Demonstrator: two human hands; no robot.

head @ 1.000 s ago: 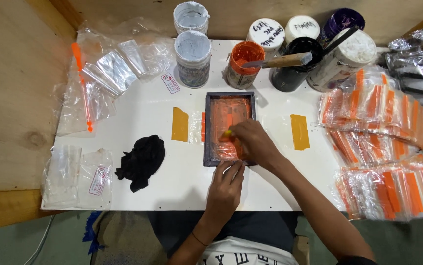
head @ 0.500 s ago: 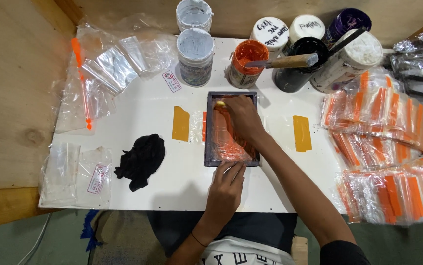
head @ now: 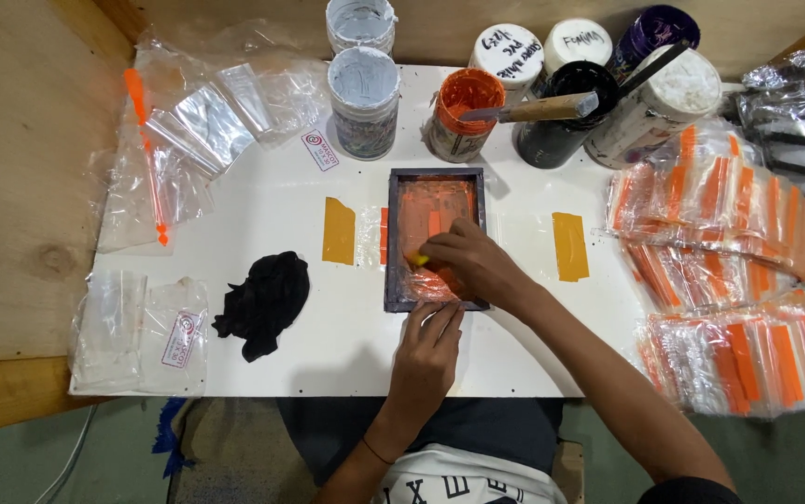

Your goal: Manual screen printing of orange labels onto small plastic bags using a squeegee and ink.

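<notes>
worktop point(head: 262, 215): smooth white board, slight sheen, sitting on raw matt plywood point(head: 10, 187) with visible grain. printing frame point(head: 389, 243): dark, matt, mesh smeared with wet glossy orange ink. rag point(head: 264, 299): black cloth, crumpled, matt. clear bags point(head: 206, 112): glossy thin plastic, creased. orange pot point(head: 463, 112): plastic, ink-coated inside. stirring stick point(head: 542, 108): bare wood handle.

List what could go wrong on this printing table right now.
1. The right hand drags a yellow squeegee through orange ink in the small dark frame; only the left hand's fingertips pin its near edge, so it may slip and smear.
2. The stick lying across the open orange ink pot could tip off.
</notes>
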